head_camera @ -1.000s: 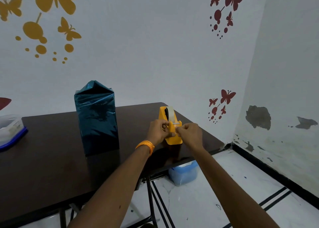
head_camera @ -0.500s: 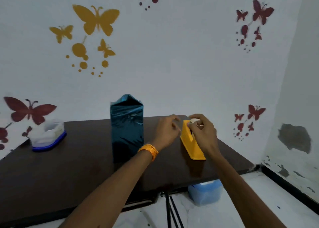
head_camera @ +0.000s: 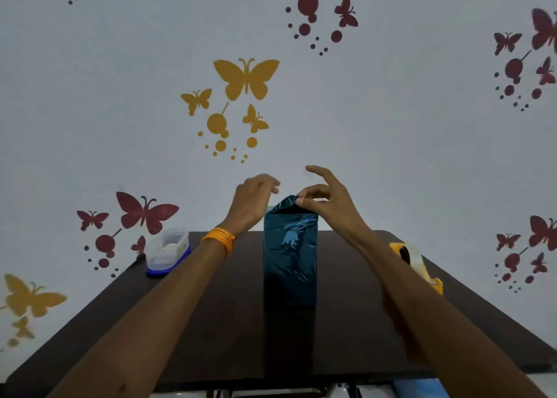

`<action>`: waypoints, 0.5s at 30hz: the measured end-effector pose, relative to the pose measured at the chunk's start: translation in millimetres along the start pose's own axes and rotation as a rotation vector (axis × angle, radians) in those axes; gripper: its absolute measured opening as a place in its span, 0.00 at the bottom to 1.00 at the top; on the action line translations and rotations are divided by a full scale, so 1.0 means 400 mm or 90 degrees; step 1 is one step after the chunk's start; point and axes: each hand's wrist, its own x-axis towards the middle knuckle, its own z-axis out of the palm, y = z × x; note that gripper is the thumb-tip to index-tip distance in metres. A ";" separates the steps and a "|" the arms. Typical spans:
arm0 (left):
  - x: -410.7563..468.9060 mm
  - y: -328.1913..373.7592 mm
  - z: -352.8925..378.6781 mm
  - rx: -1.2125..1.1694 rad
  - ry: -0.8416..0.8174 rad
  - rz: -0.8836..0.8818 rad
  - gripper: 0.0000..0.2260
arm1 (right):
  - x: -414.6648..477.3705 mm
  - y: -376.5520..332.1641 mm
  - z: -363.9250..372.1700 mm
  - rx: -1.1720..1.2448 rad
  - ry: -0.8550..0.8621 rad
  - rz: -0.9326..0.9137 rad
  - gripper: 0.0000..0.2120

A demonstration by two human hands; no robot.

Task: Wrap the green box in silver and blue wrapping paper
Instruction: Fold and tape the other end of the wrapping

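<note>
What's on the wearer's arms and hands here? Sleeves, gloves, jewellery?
No sleeves and no gloves: both sides are bare as far up as the frame shows. The left hand has an orange wound-thread wristband just behind it. The right hand and its wrist show no band, watch or ring that I can make out.

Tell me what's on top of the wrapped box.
The right hand pinches the wrapping paper at its folded peak; the left hand is close beside it, blurred. The box itself is hidden under the paper.
</note>
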 end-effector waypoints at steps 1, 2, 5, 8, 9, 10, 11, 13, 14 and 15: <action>0.001 -0.015 0.004 0.007 -0.052 -0.022 0.15 | 0.014 0.000 0.003 0.001 -0.002 0.001 0.30; -0.002 -0.030 0.011 0.012 -0.087 -0.036 0.16 | 0.026 0.000 0.005 0.005 -0.005 0.005 0.30; -0.009 -0.060 0.031 -0.026 -0.101 -0.073 0.19 | 0.060 0.000 0.012 0.011 -0.013 0.013 0.30; -0.007 -0.080 0.040 -0.094 -0.072 -0.080 0.18 | 0.093 0.012 0.018 0.004 -0.007 0.013 0.29; -0.005 -0.083 0.040 -0.111 -0.076 -0.080 0.17 | 0.103 0.016 0.019 0.002 -0.007 0.014 0.29; -0.001 -0.090 0.038 -0.115 -0.092 -0.071 0.16 | 0.112 0.022 0.021 0.006 -0.011 0.019 0.29; 0.005 -0.101 0.039 -0.101 -0.110 -0.054 0.16 | 0.119 0.028 0.023 0.017 -0.015 0.026 0.29; 0.014 -0.118 0.037 -0.068 -0.127 -0.025 0.17 | 0.128 0.042 0.027 0.036 -0.020 0.051 0.29; 0.019 -0.127 0.036 -0.067 -0.125 -0.020 0.14 | 0.130 0.051 0.027 0.045 -0.022 0.070 0.29; 0.023 -0.134 0.035 -0.071 -0.119 -0.019 0.11 | 0.131 0.061 0.028 0.055 -0.026 0.091 0.29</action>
